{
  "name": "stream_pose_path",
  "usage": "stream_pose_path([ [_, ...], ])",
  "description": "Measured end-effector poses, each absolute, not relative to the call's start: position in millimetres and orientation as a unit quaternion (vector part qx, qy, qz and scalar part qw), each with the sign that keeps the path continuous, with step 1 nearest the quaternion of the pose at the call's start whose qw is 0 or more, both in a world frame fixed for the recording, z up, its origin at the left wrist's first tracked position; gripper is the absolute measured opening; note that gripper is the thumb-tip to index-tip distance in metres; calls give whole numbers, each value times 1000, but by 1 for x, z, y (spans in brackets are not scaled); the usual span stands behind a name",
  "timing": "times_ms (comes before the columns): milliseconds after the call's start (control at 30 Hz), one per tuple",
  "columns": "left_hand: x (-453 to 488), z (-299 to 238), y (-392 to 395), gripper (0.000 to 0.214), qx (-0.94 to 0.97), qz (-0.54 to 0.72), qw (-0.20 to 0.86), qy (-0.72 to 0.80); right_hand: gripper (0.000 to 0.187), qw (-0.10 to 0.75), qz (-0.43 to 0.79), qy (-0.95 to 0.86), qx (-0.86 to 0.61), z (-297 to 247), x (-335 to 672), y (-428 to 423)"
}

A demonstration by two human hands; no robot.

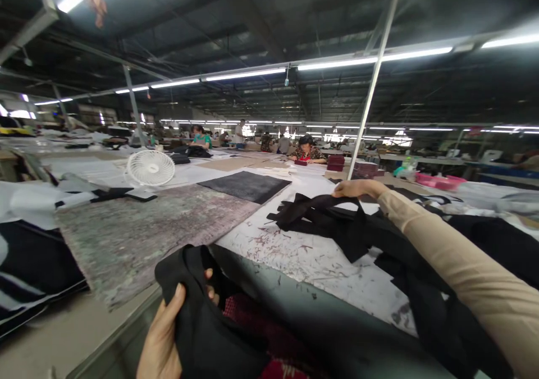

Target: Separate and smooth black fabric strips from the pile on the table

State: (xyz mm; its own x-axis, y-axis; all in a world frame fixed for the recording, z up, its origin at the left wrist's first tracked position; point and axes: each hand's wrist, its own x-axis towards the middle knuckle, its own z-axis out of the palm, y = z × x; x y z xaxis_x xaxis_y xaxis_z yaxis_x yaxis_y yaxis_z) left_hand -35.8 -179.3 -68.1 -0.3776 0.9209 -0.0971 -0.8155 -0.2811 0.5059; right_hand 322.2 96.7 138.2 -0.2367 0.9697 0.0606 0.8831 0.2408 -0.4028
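My left hand is closed around a folded piece of black fabric, low in the view near the table's front edge. The thumb lies on the near side, and fingertips show at the fabric's far side. Out over the table, my right hand pinches a black fabric strip at the top of a loose pile. More black strips trail from that pile along under my right forearm. Part of the pile is hidden behind the sleeve.
A mottled grey-brown board lies left of centre, with a dark sheet at its far end. A white fan stands behind it. Dark scraps litter the white tabletop. A metal pole rises beyond my right hand. A person sits across.
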Motion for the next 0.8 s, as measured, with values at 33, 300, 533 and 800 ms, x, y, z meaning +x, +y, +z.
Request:
stream_pose_path([
  [33, -34, -66, -178, 41, 110, 789, 555, 239, 16, 145, 107, -760, -625, 136, 330, 96],
  [300, 8, -6, -161, 34, 127, 789, 571, 189, 22, 163, 155, -899, -376, 128, 256, 10],
  [533, 28, 22, -150, 34, 151, 815, 538, 151, 18, 307, 54, -944, -106, 91, 165, -83],
  [800, 26, 8, -151, 38, 150, 840, 496, 158, 27, 290, -6, -937, -195, 72, 136, -81],
])
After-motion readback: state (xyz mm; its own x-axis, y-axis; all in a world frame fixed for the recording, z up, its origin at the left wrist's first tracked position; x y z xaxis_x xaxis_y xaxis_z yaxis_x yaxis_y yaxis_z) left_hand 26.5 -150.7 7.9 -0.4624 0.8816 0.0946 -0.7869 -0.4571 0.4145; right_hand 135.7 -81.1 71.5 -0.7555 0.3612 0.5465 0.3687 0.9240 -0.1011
